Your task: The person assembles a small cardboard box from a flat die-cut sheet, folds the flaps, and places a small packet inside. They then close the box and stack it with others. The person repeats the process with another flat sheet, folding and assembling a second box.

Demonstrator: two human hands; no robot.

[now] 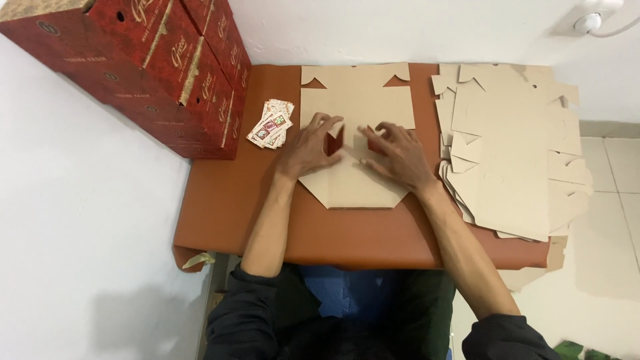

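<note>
A flat tan cardboard box blank [357, 100] lies on the brown table [227, 200], its notched flaps toward the wall. My left hand [308, 147] presses on its left side, fingers bent over a small flap that shows a red face. My right hand [399, 155] presses on the right side, fingertips on a matching folded flap. Both hands rest on the blank near its middle, a narrow gap between them.
A loose stack of several unfolded tan blanks [513, 147] covers the table's right end and overhangs its edge. A small pile of printed labels [271, 124] lies left of the blank. Stacked red finished boxes [160, 67] stand at the back left against the white wall.
</note>
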